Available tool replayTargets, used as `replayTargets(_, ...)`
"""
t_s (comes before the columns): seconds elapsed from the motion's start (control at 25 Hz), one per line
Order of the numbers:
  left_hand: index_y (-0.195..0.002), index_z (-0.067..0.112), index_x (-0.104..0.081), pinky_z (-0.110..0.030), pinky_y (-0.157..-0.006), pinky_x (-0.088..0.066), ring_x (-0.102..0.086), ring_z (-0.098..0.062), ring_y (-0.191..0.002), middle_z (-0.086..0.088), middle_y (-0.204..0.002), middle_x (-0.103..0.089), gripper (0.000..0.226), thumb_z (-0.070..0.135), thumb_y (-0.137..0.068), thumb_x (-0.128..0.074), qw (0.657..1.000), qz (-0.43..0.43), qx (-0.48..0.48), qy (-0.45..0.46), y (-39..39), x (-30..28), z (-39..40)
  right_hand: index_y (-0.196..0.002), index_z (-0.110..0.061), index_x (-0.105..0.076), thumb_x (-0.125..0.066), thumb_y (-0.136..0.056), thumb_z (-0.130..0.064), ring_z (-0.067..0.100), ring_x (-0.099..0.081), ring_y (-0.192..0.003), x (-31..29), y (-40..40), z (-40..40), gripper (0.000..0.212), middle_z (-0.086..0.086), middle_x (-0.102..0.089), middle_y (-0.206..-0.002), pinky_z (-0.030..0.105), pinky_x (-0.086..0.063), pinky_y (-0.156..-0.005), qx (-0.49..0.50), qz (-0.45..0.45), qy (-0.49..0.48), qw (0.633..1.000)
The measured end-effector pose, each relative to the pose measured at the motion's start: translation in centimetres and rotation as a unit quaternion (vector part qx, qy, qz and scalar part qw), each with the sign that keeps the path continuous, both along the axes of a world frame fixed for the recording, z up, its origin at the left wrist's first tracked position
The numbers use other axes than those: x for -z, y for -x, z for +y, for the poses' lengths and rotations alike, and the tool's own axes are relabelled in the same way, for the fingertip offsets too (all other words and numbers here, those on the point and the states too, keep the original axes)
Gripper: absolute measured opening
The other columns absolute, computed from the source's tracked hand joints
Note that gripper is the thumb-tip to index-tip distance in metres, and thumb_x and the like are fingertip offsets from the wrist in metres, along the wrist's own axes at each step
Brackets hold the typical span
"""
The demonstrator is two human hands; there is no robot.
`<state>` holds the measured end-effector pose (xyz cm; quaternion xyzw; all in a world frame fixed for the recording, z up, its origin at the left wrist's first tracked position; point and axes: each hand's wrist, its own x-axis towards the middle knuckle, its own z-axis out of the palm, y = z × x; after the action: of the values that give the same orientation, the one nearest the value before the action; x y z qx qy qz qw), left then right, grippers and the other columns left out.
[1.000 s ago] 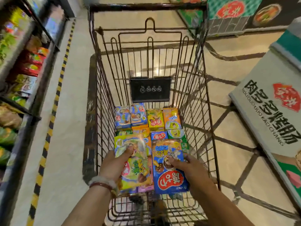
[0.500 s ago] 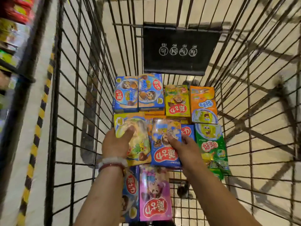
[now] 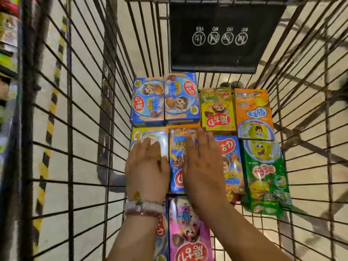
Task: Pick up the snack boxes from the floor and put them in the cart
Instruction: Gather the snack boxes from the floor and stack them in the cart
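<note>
Store aisle, tiled floor (image 3: 84,76) visible through wire cart (image 3: 116,91); black placard (image 3: 222,34) hangs on cart's far end. Snack boxes lie flat on cart bottom in rows. Left hand (image 3: 147,170) flat, fingers straight, pressing on yellow box (image 3: 148,135) at cart's left wall. Right hand (image 3: 202,166) also flat, fingers together, resting on blue box (image 3: 176,159) just beside it. Neither hand grips anything. Pink box (image 3: 190,232) sits at near end, green pack (image 3: 265,176) along right wall, tilted.
</note>
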<state>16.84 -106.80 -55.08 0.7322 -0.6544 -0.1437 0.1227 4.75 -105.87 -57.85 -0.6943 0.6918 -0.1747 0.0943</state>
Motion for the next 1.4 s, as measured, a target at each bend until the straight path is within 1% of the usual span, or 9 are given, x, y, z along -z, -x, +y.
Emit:
replayTargets(0.16,-0.106,-0.001,-0.068,-0.065,-0.086,-0.042,-0.06,-0.049,-0.105,-0.027,-0.114,-0.064,0.043,0.019,-0.079,-0.042,1.0,-0.006,0.021,0.002,-0.9,1.6,-1.4,-0.128,-0.003,-0.051,-0.04,-0.084,-0.02,0.037,-0.051,-0.121,0.8,-1.1,-2.4,0.048,0.021,-0.059,-0.127,0.044,-0.035,-0.104,-0.062,0.011,0.003,0.998)
replayTargets(0.36,-0.124,0.005,-0.06,-0.047,-0.11,-0.031,-0.043,-0.037,-0.13,-0.02,-0.136,-0.051,0.04,0.012,-0.087,-0.046,0.997,0.042,-0.019,-0.066,-0.7,0.3,-2.2,-0.12,0.003,-0.061,-0.037,-0.084,-0.022,0.04,-0.06,-0.113,0.2,-0.9,-3.1,0.05,0.024,-0.061,-0.122,0.054,-0.048,-0.091,-0.086,0.036,-0.077,0.993)
replayTargets(0.44,-0.119,0.002,-0.062,-0.046,-0.106,-0.037,-0.048,-0.038,-0.124,-0.021,-0.13,-0.055,0.047,0.022,-0.083,-0.039,0.995,0.057,-0.036,-0.067,-0.2,-0.9,-2.6,-0.118,0.005,-0.061,-0.045,-0.084,-0.021,0.043,-0.06,-0.11,-0.6,-1.0,-3.6,0.046,0.027,-0.061,-0.12,0.056,-0.052,-0.086,-0.105,0.038,-0.114,0.987)
replayTargets(0.64,-0.135,0.012,-0.049,-0.03,-0.101,-0.03,-0.043,-0.027,-0.126,-0.011,-0.137,-0.05,0.043,0.014,-0.092,-0.042,0.984,0.163,-0.024,-0.074,1.1,-10.1,-3.7,-0.122,0.0,-0.061,-0.062,-0.07,-0.022,0.043,-0.061,-0.108,-10.2,1.2,-4.3,0.056,0.027,-0.059,-0.123,0.053,-0.054,-0.078,-0.156,0.05,-0.13,0.978)
replayTargets(0.72,-0.134,0.016,-0.051,-0.03,-0.096,-0.036,-0.05,-0.026,-0.121,-0.009,-0.133,-0.055,0.041,0.014,-0.093,-0.046,0.986,0.16,0.028,-0.029,0.3,-16.0,-5.4,-0.132,-0.004,-0.054,-0.057,-0.076,-0.027,0.041,-0.056,-0.117,-16.9,2.3,-4.6,0.06,0.025,-0.053,-0.133,0.051,-0.05,-0.089,-0.151,0.033,-0.088,0.984)
replayTargets(0.88,-0.124,0.016,-0.059,-0.031,-0.093,-0.042,-0.054,-0.025,-0.115,-0.007,-0.124,-0.061,0.038,0.029,-0.089,-0.049,0.98,0.101,0.147,0.084,-2.8,-31.3,-6.3,-0.152,-0.023,-0.017,-0.05,-0.094,-0.042,0.02,-0.02,-0.144,-33.2,3.6,-5.6,0.07,0.003,-0.016,-0.159,0.029,-0.02,-0.113,-0.185,0.076,-0.052,0.979)
replayTargets(1.08,-0.136,0.033,-0.047,-0.025,-0.1,-0.034,-0.045,-0.013,-0.125,0.01,-0.14,-0.048,0.052,0.051,-0.088,-0.053,0.977,-0.064,0.14,0.145,-7.6,-46.0,-0.6,-0.151,-0.027,-0.017,-0.05,-0.09,-0.055,0.022,-0.026,-0.14,-48.9,1.4,-4.4,0.075,0.002,-0.021,-0.157,0.032,-0.029,-0.108,-0.263,0.135,0.088,0.951)
replayTargets(1.24,-0.145,0.035,-0.029,-0.024,-0.106,-0.027,-0.029,-0.01,-0.137,0.012,-0.152,-0.031,0.08,0.077,-0.077,-0.033,0.962,-0.226,0.088,0.129,-10.3,-52.2,6.8,-0.15,-0.026,-0.023,-0.031,-0.091,-0.066,0.019,-0.018,-0.144,-53.9,0.3,-0.8,0.072,0.002,-0.017,-0.159,0.031,-0.018,-0.114,-0.363,0.15,0.125,0.911)
replayTargets(1.4,-0.146,0.032,-0.029,-0.029,-0.107,-0.03,-0.033,-0.013,-0.137,0.008,-0.152,-0.031,0.091,0.08,-0.069,-0.024,0.961,-0.248,-0.011,0.118,-10.7,-53.8,15.6,-0.151,-0.032,-0.017,0.004,-0.065,-0.077,0.017,-0.014,-0.144,-54.8,0.3,3.7,0.099,0.0,-0.014,-0.159,0.033,-0.013,-0.116,-0.452,0.166,0.13,0.867)
